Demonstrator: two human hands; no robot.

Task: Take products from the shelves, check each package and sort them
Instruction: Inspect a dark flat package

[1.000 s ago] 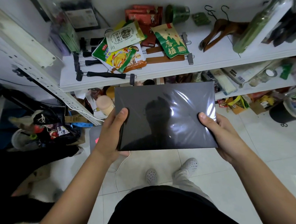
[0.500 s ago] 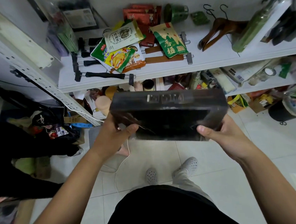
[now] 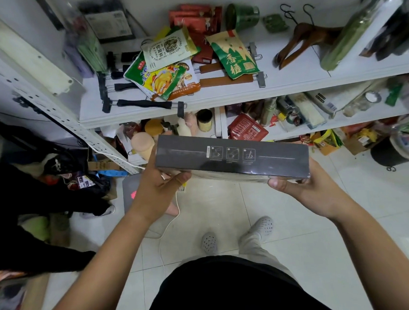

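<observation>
Because the film-wrapped dark box (image 3: 232, 156) looks rigid, light and slippery, left hand (image 3: 158, 193) and right hand (image 3: 306, 191) each clasp one short end.

green pouch (image 3: 235, 57) 香榧, white pouch (image 3: 168, 50) 松茸鲜

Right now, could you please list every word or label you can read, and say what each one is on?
"香榧": large characters on the tan-and-green pouch.
Box: three square icons, captions too small to read.
White pouch: print too small and tilted to read.
Red pack: print too blurred to read.
</observation>
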